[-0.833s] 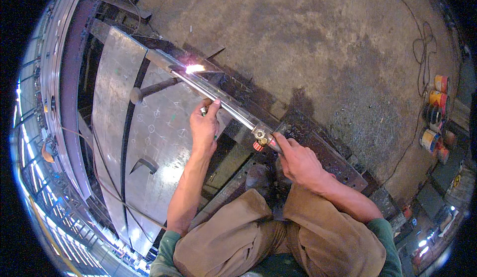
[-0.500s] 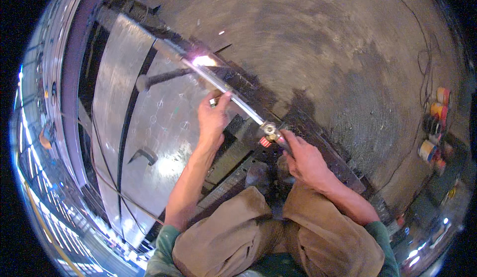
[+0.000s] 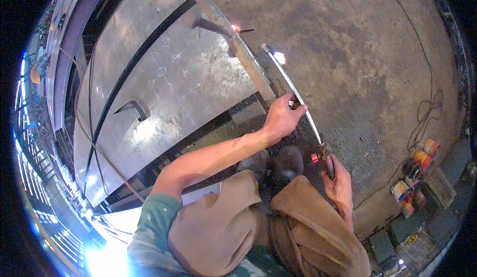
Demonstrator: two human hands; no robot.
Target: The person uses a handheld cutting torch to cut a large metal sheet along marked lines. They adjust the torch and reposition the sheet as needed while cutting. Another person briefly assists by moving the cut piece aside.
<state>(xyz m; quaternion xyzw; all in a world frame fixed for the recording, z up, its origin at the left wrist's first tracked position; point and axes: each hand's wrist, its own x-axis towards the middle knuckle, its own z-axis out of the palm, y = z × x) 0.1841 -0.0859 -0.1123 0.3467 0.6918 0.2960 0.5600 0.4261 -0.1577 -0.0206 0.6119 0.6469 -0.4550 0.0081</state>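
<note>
A long metal cutting torch (image 3: 293, 90) runs from its lit tip (image 3: 279, 57) at the upper middle down to its handle by my knees. My left hand (image 3: 282, 119) grips the torch tube about halfway along. My right hand (image 3: 339, 185) is closed around the torch handle just below its valve block. The flame burns over the concrete floor, just right of the edge of a large steel plate (image 3: 164, 83) marked with chalk circles. A small glowing spot (image 3: 234, 27) shows at the plate's far edge.
My shoes (image 3: 273, 162) rest on dark steel bars beside the plate. Several paint cans (image 3: 415, 177) stand at the right by a coiled cable (image 3: 427, 108). Steel beams and frames (image 3: 64, 53) lie along the left.
The view swung, so the plate now sits higher and left. The torch tip came off the plate's edge and now points over the bare floor. Both hands kept their grip.
</note>
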